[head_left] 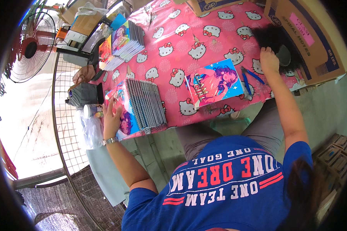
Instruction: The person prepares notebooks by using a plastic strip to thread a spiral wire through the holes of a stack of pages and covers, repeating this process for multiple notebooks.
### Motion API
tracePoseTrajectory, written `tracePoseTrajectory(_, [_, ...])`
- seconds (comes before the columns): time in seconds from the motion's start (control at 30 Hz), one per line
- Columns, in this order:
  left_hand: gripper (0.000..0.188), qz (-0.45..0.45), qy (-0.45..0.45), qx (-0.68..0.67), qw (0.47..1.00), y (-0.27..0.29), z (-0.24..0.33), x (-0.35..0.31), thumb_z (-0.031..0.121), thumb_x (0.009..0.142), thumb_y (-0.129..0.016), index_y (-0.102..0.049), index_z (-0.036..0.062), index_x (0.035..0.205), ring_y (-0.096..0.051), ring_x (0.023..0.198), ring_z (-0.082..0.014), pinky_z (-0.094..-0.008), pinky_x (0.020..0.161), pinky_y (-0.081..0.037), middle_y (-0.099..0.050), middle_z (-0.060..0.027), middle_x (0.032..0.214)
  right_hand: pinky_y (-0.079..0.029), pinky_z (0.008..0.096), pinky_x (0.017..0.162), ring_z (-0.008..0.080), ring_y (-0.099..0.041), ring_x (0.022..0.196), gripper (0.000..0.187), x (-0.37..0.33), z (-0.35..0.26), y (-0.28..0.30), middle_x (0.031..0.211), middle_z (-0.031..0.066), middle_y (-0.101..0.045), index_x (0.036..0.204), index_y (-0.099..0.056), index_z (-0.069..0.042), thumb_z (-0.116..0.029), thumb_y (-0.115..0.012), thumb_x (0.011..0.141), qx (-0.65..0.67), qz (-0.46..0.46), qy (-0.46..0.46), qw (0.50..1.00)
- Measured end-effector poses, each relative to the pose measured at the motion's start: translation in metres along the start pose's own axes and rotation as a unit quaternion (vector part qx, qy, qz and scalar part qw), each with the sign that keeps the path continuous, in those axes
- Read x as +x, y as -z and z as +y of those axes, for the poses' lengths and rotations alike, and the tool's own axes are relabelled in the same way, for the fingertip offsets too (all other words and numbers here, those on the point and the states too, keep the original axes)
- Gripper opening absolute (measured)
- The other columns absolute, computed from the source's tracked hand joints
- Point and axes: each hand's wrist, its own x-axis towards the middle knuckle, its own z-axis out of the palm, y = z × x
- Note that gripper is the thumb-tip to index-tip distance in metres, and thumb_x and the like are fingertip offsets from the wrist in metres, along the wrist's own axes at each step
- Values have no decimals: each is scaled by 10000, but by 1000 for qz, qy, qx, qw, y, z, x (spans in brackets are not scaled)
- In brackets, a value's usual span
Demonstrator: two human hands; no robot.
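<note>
My left hand (112,118), with a watch on the wrist, lies flat with fingers apart on the colourful cover of a booklet (124,122) at the table's left edge. Beside it is a fanned row of several spiral-bound booklets (145,103). My right hand (269,60) reaches to the far right and is closed in a black, bushy bundle (274,38) in front of a cardboard box (310,36). A single booklet with a pink and blue cartoon cover (216,82) lies between my hands. Blue-handled pliers (251,80) lie just right of it.
A pink cloth with cat faces (189,38) covers the table. A second pile of booklets (124,43) sits at the far left. A standing fan (27,46) and a wire mesh panel (65,119) are to the left. More cardboard boxes (208,5) stand at the far edge.
</note>
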Motion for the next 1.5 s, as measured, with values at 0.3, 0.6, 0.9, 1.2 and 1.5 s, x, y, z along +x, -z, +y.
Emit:
tracePoseTrajectory(0.3, [535, 48, 20, -7, 999, -5, -9, -4, 428, 1024, -465, -446, 137, 1472, -234, 1467, -407, -456, 1170, -239, -356, -244, 1533, -574, 463, 761, 380, -671, 946, 262, 2, 5, 25, 1110, 213, -592, 1114, -608, -34, -123, -589, 868, 177, 65, -56, 980])
tracePoseTrajectory(0.6, [338, -14, -275, -298, 914, -88, 279, 31, 54, 906, -614, -622, 42, 1244, -567, 1193, -326, -408, 989, -452, -619, -167, 1269, -516, 493, 856, 435, -610, 982, 353, 4, 11, 37, 1111, 251, -560, 1216, -598, -51, -125, -566, 872, 347, 106, -24, 931])
tracePoseTrajectory(0.9, [268, -117, -194, -208, 952, -212, 307, 98, 50, 782, -704, -660, 25, 1045, -609, 1038, -369, -441, 908, -488, -636, -186, 1064, -494, 412, 869, 395, -613, 1042, 296, -59, 5, 90, 1169, 205, -639, 1177, -648, -36, -234, -565, 973, 544, -32, -7, 838])
tracePoseTrajectory(1.2, [246, -65, -152, -355, 920, -183, 288, 85, -1, 791, -712, -638, 27, 1024, -678, 969, -269, -374, 834, -504, -697, -160, 1003, -482, 392, 909, 344, -622, 1022, 339, -76, -16, 87, 1130, 183, -650, 1286, -610, -58, -130, -557, 959, 552, -55, 74, 829])
tracePoseTrajectory(1.5, [262, 63, -375, -155, 912, -94, 295, 8, 43, 849, -630, -636, 47, 1111, -638, 949, -287, -408, 874, -463, -685, -112, 1001, -441, 371, 994, 317, -595, 1173, 587, -136, -63, 109, 1313, 248, -569, 1537, -283, -85, -300, -481, 1028, 698, -144, 35, 701])
